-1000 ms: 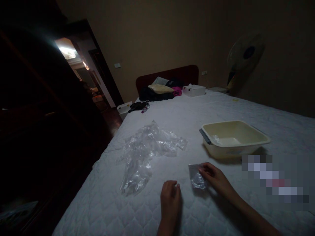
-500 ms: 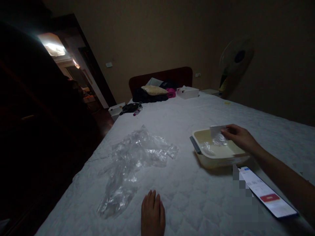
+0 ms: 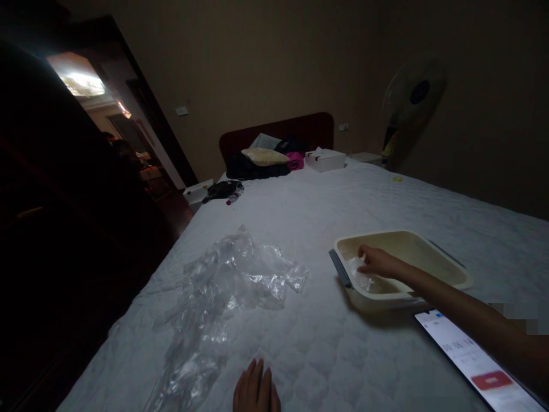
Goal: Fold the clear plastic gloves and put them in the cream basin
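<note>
The right hand (image 3: 380,263) has dipped into the tub (image 3: 386,297), right of the frame, by a little bag (image 3: 363,281); can't tell if it's gripping. Left hand (image 3: 256,392) rests loose, bottom middle. Bag looks light, floppy, slippery: pinch an edge.

Your left hand (image 3: 257,392) is cropped by the bottom edge, its wrist out of view. Your right hand (image 3: 380,263) covers part of the clear plastic (image 3: 364,281) in the basin (image 3: 422,257); whether you grip any is unclear. Your right forearm (image 3: 454,306) hides some of the smartphone (image 3: 465,349) (its lower end is cut off too). The yellow object (image 3: 397,179) looks too small to identify.
</note>
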Tool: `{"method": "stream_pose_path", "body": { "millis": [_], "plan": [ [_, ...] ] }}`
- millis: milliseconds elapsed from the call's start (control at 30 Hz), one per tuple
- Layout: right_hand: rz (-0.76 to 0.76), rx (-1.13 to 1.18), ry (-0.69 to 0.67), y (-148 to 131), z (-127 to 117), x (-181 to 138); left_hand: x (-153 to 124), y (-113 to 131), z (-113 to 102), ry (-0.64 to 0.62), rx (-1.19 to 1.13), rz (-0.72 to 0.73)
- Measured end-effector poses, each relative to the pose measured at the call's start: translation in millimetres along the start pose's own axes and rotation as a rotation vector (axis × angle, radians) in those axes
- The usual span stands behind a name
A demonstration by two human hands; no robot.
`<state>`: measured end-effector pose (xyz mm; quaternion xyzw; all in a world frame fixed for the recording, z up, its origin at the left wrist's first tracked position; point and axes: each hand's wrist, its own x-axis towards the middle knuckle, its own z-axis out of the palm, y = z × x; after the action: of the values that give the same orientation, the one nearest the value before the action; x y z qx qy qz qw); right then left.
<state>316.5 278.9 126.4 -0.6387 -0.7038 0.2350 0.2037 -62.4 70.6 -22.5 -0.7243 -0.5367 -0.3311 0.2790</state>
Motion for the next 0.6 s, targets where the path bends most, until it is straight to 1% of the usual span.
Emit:
{"method": "stream_pose_path", "body": {
  "millis": [100,200,333,400,433,467,533,600],
  "plan": [
    [-0.105,-0.085,-0.034,-1.6,-3.5,0.9,-0.8,-0.9,2.3,0.010,0.006,-0.004],
    [-0.185,-0.133,-0.092,-6.7,-1.5,0.5,0.1,-1.5,1.5,0.011,0.005,0.009],
    [-0.222,-0.162,-0.254,-12.7,7.7,-2.2,3.7,1.0,-4.5,-0.023,0.000,-0.002],
    [-0.237,-0.172,-0.311,-15.5,8.9,-4.2,5.7,3.5,-8.4,-0.043,-0.008,-0.013],
    [-0.242,-0.181,-0.306,-17.6,7.5,-5.0,6.5,4.7,-10.3,-0.053,-0.012,-0.016],
    [-0.241,-0.198,-0.269,-20.6,4.8,-5.8,7.1,5.7,-11.9,-0.060,-0.017,-0.020],
    [-0.220,-0.240,-0.127,-30.5,-3.5,-7.9,7.5,6.8,-14.0,-0.073,-0.024,-0.028],
    [-0.200,-0.270,0.040,-47.0,-12.5,-12.7,6.8,6.2,-14.7,-0.085,-0.023,-0.031]
  ]
}}
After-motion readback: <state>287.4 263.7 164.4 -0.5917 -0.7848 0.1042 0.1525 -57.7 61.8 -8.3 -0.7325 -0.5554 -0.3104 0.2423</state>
